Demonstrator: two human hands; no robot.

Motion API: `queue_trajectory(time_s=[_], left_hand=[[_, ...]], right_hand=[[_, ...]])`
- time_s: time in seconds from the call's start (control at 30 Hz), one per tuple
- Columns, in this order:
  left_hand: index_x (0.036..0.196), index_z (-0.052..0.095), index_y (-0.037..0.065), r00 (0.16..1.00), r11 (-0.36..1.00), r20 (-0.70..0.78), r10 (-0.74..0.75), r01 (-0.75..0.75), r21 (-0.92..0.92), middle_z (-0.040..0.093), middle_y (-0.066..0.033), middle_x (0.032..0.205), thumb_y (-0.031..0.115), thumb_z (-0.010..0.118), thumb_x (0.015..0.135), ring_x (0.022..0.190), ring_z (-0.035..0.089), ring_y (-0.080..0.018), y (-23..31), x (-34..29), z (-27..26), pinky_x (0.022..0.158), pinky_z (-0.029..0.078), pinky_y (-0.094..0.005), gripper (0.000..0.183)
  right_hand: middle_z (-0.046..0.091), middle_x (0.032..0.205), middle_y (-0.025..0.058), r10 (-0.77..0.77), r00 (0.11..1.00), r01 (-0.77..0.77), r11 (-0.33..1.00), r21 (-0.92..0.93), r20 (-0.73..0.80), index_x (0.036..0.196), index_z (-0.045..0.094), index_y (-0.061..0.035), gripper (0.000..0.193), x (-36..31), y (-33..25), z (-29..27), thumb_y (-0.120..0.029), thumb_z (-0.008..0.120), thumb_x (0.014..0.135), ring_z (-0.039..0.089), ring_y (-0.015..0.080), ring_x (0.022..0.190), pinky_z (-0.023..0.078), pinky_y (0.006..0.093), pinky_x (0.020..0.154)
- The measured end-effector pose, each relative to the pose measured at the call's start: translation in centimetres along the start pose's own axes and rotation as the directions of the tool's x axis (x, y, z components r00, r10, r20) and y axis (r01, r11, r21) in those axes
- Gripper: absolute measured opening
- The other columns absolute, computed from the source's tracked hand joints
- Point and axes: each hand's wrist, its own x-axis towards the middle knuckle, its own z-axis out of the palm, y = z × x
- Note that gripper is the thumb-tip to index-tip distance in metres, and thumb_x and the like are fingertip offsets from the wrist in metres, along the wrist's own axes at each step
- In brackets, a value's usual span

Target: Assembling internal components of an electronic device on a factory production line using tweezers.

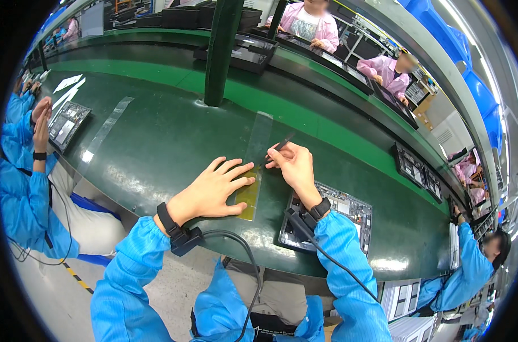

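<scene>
The left hand (213, 191) lies flat and released, fingers spread, pressing down on the near end of a long clear strip (254, 165) that runs away from the person across the green bench (156, 142). The palm seems to pin the strip so it cannot slide or curl while the other hand works on it. The part of the strip under and beside that hand looks yellowish; farther along it is see-through and glossy.

The right hand (296, 165) sits just right of the strip, fingers pinched on thin dark tweezers (279, 146) whose tip points at the strip's right edge, probably to lift or pick something fine off it. Whether the tip touches the strip cannot be told.

Right of the strip, partly under the right wrist, lies an opened device (333, 219) with its inner boards exposed, kept close at hand. Both wrists wear black straps with cables (236, 239) trailing toward the person. Far left of the strip, another worker in blue (25, 188) sits at a similar device (68, 125).
</scene>
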Motion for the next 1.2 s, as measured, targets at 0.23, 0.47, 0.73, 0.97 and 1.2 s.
queue_trajectory(time_s=[0.23,0.47,0.73,0.97,1.2], left_hand=[[0.135,0.055,0.007,0.998,0.993,-0.056,-0.007,0.0,-0.122,0.049,-0.0199,0.139,0.037,0.072,0.082,0.131,0.045,-0.0373,1.0,0.2,-1.0,0.113,0.034,-0.0496,0.063],[0.133,0.053,-0.002,0.984,0.967,-0.04,-0.174,0.163,-0.195,0.057,-0.0229,0.126,0.021,0.072,0.083,0.124,0.05,-0.0399,7.9,-1.1,-1.5,0.109,0.038,-0.0487,0.058],[0.15,0.038,-0.007,0.959,0.835,0.038,-0.279,0.262,-0.483,0.052,-0.0278,0.138,0.014,0.071,0.081,0.128,0.05,-0.0418,17.1,-2.5,1.0,0.11,0.04,-0.0468,0.079],[0.133,0.059,0.003,0.998,0.963,-0.028,0.058,-0.063,-0.263,0.059,-0.0164,0.126,0.014,0.07,0.08,0.113,0.054,-0.0377,15.3,5.4,-1.9,0.098,0.044,-0.0479,0.055],[0.148,0.051,0.017,0.786,0.796,0.156,0.598,-0.558,-0.236,0.044,-0.015,0.155,0.042,0.064,0.089,0.14,0.041,-0.0402,12.0,13.0,2.9,0.118,0.029,-0.0557,0.065]], right_hand=[[0.077,0.086,0.0114,0.044,0.995,-0.038,0.997,0.059,-0.09,0.101,0.072,0.0022,0.017,-1.5,-3.0,-3.4,-0.014,0.071,0.095,0.075,0.0165,0.069,0.052,0.025,0.056],[0.075,0.091,0.0114,0.089,0.922,-0.018,0.982,0.19,-0.376,0.104,0.07,0.0003,0.019,-11.6,-7.4,-11.7,-0.017,0.071,0.096,0.073,0.017,0.07,0.043,0.0215,0.052],[0.075,0.092,0.0144,0.337,0.607,-0.088,0.929,0.361,-0.719,0.105,0.068,0.0046,0.022,-22.1,-3.7,-14.0,-0.016,0.07,0.097,0.073,0.017,0.07,0.043,0.0214,0.048],[0.074,0.092,0.017,0.394,0.485,-0.011,0.896,0.445,-0.781,0.104,0.068,0.0098,0.021,-24.3,-1.4,-13.1,-0.01,0.069,0.096,0.07,0.0174,0.07,0.056,0.0267,0.059],[0.074,0.091,0.0176,0.416,0.483,0.001,0.879,0.476,-0.77,0.106,0.067,0.0108,0.026,-23.0,-0.2,-10.6,-0.013,0.071,0.095,0.066,0.0147,0.059,0.05,0.0234,0.05]])
